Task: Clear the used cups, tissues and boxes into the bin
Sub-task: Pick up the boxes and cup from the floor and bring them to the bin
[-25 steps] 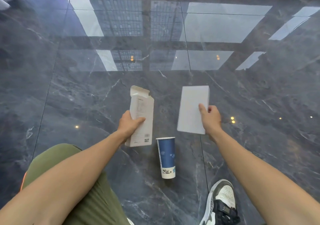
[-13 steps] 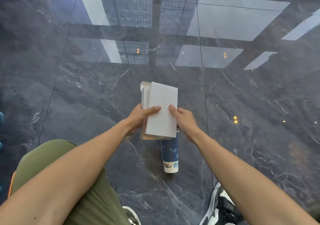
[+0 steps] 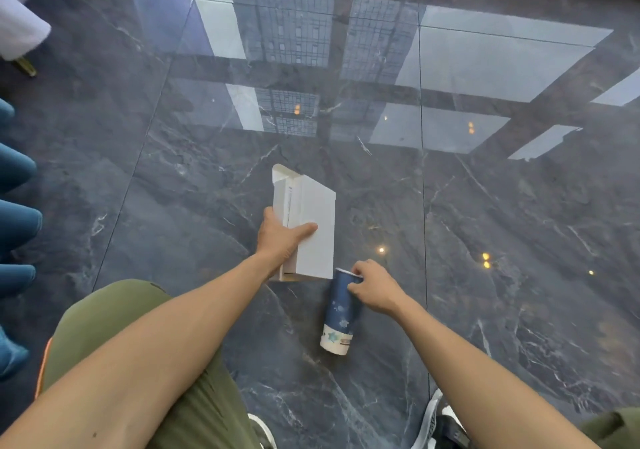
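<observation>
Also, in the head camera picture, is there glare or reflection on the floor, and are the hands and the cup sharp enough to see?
Head view: the polished dark floor mirrors bright window panes and small warm lights, strongest in the upper half; the left hand on the white boxes and the right hand at the rim of the blue cup look sharp; wide-angle distortion bends the edges.
</observation>
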